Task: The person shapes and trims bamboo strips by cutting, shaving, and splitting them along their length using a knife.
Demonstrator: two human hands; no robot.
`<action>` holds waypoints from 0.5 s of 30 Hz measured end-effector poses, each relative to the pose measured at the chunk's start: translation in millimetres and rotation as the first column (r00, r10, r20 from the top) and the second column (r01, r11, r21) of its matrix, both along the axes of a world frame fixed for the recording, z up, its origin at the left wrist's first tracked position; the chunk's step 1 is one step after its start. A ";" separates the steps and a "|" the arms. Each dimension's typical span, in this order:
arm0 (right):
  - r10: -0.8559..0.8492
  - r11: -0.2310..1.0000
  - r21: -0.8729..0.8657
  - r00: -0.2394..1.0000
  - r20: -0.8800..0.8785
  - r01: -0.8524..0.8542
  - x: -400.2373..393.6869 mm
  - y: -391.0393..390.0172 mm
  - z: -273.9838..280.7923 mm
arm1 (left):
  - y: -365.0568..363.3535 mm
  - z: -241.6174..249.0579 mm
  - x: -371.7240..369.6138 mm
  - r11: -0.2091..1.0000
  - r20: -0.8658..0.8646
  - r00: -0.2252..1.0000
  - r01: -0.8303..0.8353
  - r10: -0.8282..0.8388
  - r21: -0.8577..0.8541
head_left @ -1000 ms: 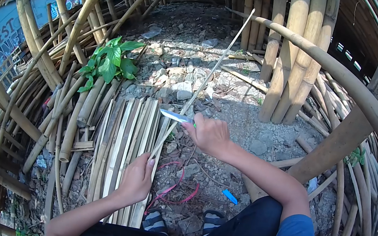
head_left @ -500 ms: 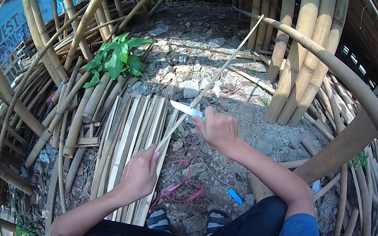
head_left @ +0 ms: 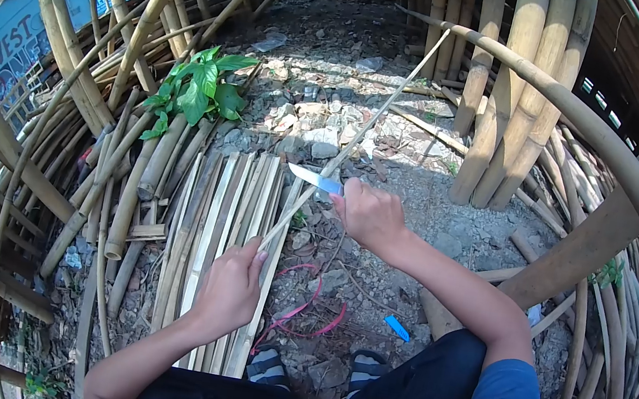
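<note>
My left hand (head_left: 230, 286) is closed round the near end of a long thin bamboo strip (head_left: 392, 98), which slants up and away to the right. In my right hand (head_left: 371, 218) is a knife (head_left: 316, 179), its handle mostly hidden by my fingers. The pale blade points left and lies across the strip, a short way beyond my left hand. Below and beside my left hand, a row of split bamboo slats (head_left: 230, 210) lies on the ground.
A blue piece, perhaps a sheath (head_left: 397, 327), and a pink ribbon (head_left: 329, 322) lie on the stony ground by my sandals. Bamboo poles (head_left: 519, 97) stand at the right, and a curved pole (head_left: 597, 135) arches across. A leafy plant (head_left: 199, 89) grows at the left among stacked poles.
My left hand has drawn slightly down and to the left with the strip's near end. The knife stays across the strip, its blade tilted a little more downward.
</note>
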State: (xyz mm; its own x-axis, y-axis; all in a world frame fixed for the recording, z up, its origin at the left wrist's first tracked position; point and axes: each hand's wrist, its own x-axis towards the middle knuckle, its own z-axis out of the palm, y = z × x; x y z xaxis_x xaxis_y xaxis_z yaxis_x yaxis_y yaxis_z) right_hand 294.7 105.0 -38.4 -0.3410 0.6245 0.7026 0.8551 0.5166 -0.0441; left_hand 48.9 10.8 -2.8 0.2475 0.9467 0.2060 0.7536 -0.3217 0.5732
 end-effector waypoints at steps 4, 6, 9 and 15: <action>-0.044 0.984 -0.172 0.998 -0.041 0.036 -16.8 -14.3 3.9 | -2.9 0.3 -2.9 0.998 -0.138 0.990 -0.008 -0.001 -0.062; -0.034 0.977 -0.210 0.997 -0.065 0.019 -24.9 -20.1 4.9 | -7.3 -1.2 -0.3 0.999 -0.194 0.980 -0.037 0.042 0.032; -0.014 0.965 -0.263 0.999 -0.050 0.001 -27.8 -21.8 8.4 | -7.1 3.0 -1.8 0.999 -0.171 0.985 -0.017 0.024 0.040; 0.003 0.982 -0.190 1.000 0.028 0.002 -27.9 -22.9 -1.6 | -6.7 -6.0 -3.5 0.999 -0.128 0.991 -0.019 0.024 0.043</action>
State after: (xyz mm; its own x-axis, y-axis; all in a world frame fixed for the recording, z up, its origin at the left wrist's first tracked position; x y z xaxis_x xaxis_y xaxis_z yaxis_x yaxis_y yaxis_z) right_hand 266.8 82.1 -40.0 -0.3595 0.7455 0.5612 0.8571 0.5016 -0.1173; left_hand 45.4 4.1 -8.8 0.2543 0.9433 0.2134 0.8273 -0.3264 0.4571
